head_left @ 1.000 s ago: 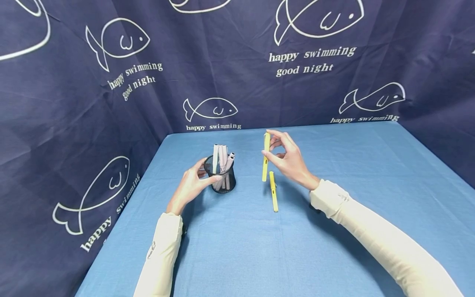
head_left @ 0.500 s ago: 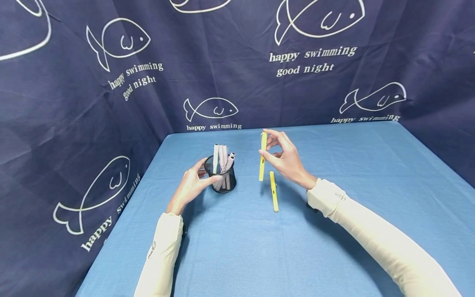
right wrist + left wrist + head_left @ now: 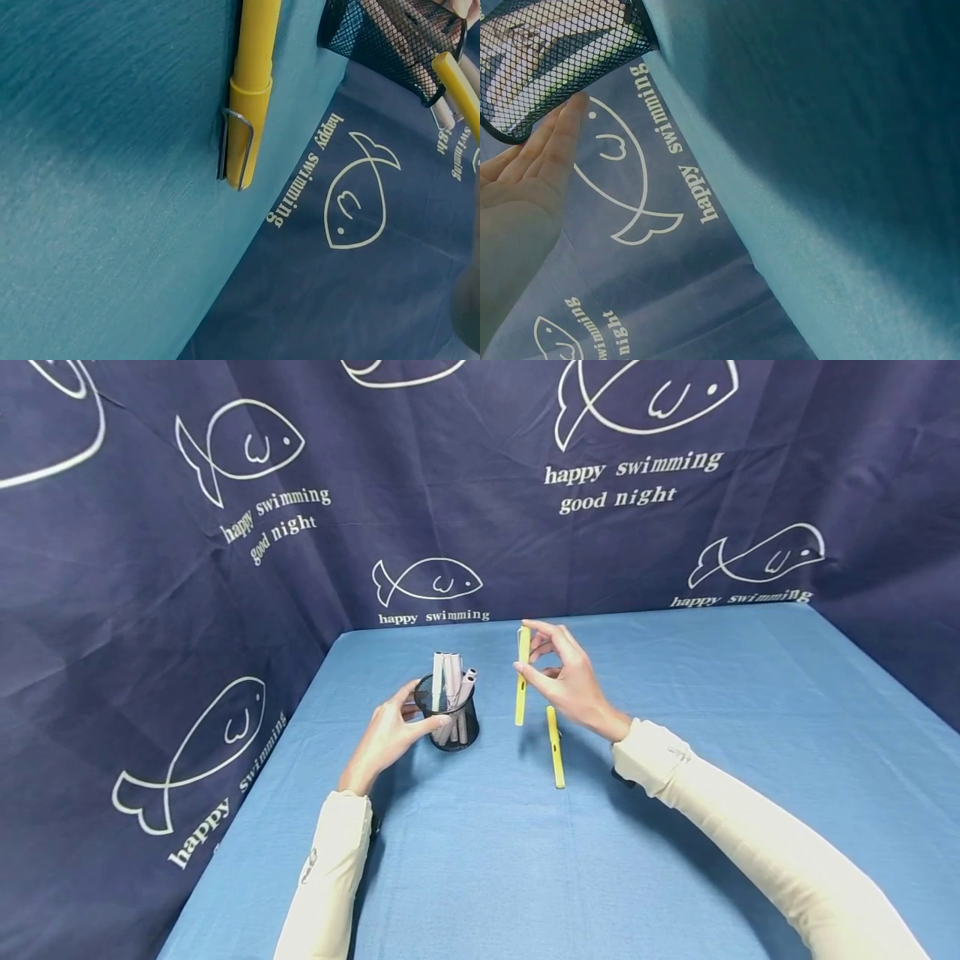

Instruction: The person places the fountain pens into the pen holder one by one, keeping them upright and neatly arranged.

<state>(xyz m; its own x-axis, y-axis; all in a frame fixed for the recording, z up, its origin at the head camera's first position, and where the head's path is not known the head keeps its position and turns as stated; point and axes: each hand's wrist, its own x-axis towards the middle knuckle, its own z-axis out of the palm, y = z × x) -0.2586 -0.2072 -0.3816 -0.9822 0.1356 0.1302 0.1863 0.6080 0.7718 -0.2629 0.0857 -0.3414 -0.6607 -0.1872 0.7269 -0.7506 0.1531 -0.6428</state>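
Note:
My left hand (image 3: 386, 731) grips a black mesh pen holder (image 3: 459, 737), thumb on the near side by the rim and fingers behind it. Several pale pink and white pens (image 3: 452, 670) stand in it, their ends above the rim. To its right, my right hand (image 3: 576, 683) pinches a yellow pen (image 3: 521, 695) near its capped top and keeps it almost upright, apart from the holder. A second yellow pen (image 3: 556, 747) lies on the table below that hand; the right wrist view shows its cap and wire clip (image 3: 244, 150).
A blue cloth (image 3: 465, 868) covers the table. Dark blue curtains (image 3: 517, 552) with white fish drawings hang along the table's back and sides.
My right hand has moved slightly left with the yellow pen, bringing it closer to the pen holder. The left hand, the holder and the lying pen have stayed in place.

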